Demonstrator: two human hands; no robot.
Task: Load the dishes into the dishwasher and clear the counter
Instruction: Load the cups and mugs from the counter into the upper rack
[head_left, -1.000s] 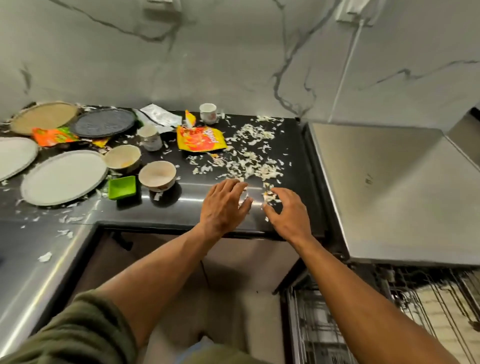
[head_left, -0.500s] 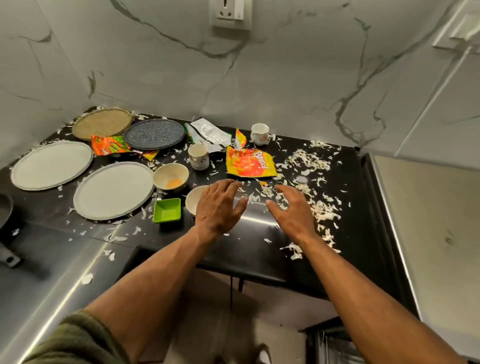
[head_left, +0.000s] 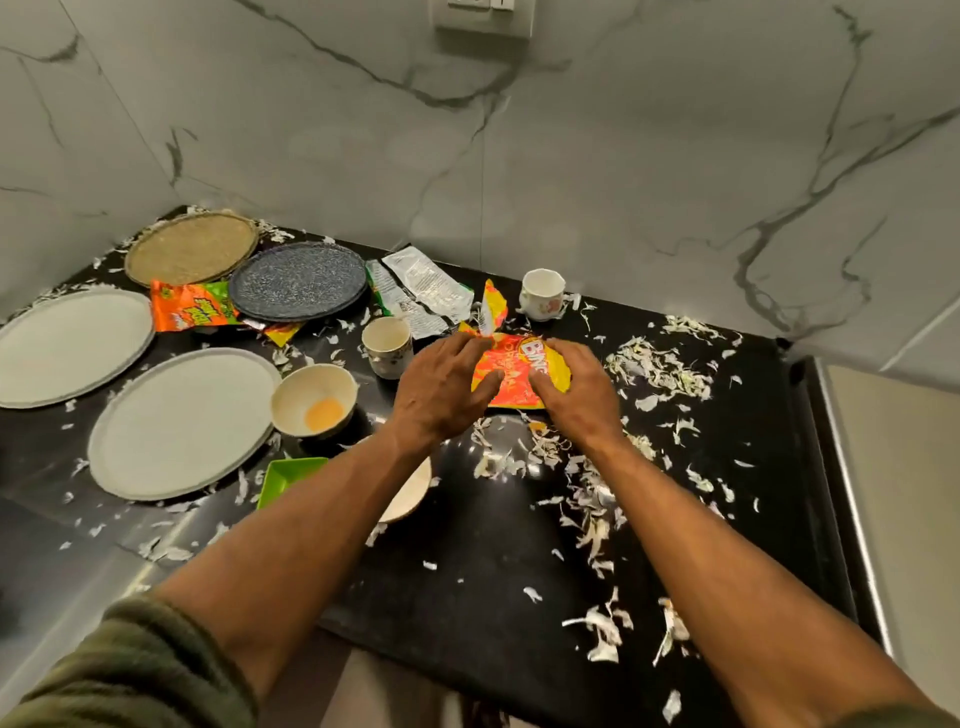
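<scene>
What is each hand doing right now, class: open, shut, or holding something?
Left hand: fingers on the orange snack packet; grip cannot be told.
Right hand: fingers curled on the same packet's right edge.

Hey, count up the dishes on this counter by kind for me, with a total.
Plates: 4
Bowls: 2
Cups: 2
Green square dish: 1
Total: 9

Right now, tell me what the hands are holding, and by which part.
Both hands are on the orange chip bag: left hand at its left edge, right hand at its right edge. Whether the fingers grip or only press cannot be told.
</scene>
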